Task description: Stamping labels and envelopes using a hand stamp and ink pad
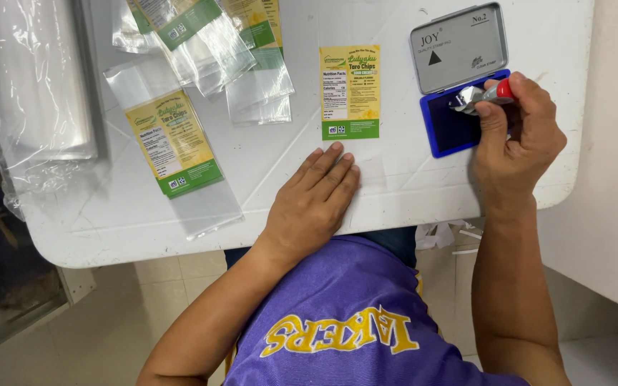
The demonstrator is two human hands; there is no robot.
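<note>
My left hand [314, 200] lies flat, fingers together, on the lower clear part of a plastic pouch [350, 91] with a yellow and green label, at the middle of the white table [109, 229]. My right hand [516, 132] grips a small stamp [482, 94] with a red handle and metal head. The stamp's head rests on the blue ink pad [448, 127], whose grey lid [458, 47] stands open behind it.
Another labelled pouch [174, 146] lies to the left. Several more pouches [209, 43] are piled at the far edge. A stack of clear plastic bags [33, 86] fills the table's left end. Tiled floor shows below the table edge.
</note>
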